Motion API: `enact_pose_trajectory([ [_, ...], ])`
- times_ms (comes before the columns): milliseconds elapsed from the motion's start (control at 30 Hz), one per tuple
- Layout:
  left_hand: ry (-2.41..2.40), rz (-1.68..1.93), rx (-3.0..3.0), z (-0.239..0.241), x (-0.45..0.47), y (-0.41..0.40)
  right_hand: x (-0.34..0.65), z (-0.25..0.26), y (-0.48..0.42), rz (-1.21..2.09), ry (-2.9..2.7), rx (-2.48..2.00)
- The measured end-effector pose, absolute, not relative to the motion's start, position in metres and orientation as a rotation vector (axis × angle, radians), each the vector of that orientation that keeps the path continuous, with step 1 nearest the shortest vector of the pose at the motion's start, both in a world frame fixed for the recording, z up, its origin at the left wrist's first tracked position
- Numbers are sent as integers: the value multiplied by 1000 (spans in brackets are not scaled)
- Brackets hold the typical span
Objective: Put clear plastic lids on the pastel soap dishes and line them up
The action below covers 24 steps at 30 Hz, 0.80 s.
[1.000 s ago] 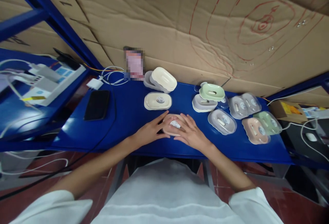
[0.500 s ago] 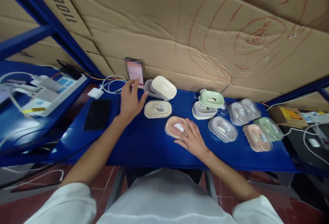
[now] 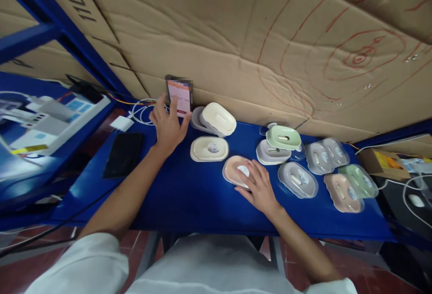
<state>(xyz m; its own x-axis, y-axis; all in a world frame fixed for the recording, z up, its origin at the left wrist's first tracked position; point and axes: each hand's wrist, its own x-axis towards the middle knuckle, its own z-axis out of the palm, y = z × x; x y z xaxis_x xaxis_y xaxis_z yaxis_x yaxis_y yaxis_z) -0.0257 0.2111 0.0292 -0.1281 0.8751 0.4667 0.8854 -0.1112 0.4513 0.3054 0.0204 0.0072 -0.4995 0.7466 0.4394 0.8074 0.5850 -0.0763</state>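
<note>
My left hand (image 3: 168,125) is raised with its fingers spread, in front of a phone (image 3: 184,100) leaning upright against the cardboard. One fingertip overlaps the phone's timer screen; whether it touches cannot be seen. My right hand (image 3: 259,186) curves over the right end of a peach soap box (image 3: 232,170) with a clear lid and a round label. Its fingers lie on the lid, the thumb by the near edge. Just left of that stands a cream lidded soap box (image 3: 202,149). Behind it, a cream tray (image 3: 219,118) tilts against a grey one (image 3: 199,118).
To the right are a green tray (image 3: 283,137) on a grey box (image 3: 270,152), several lidded grey boxes (image 3: 297,179), a peach one (image 3: 343,192) and a green one (image 3: 359,180). A black phone (image 3: 123,155), a white charger (image 3: 122,123) and a power strip (image 3: 67,123) lie left.
The view has shifted slightly. My left hand's fingers have spread and lifted in front of the phone screen. My right hand stays on the peach soap box.
</note>
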Motion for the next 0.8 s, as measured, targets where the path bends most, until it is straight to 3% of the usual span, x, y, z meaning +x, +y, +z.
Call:
enact_pose_trajectory([
  [167,-1700,-1112,-2390,41,-8,171,314,20,34,-69,-2479,-1234],
  [367,-1167,-800,-2975,36,7,136,314,22,54,-95,-2583,-1268],
  [800,-1138,-608,-3016,25,3,138,330,15,66,-20,-2530,-1231],
])
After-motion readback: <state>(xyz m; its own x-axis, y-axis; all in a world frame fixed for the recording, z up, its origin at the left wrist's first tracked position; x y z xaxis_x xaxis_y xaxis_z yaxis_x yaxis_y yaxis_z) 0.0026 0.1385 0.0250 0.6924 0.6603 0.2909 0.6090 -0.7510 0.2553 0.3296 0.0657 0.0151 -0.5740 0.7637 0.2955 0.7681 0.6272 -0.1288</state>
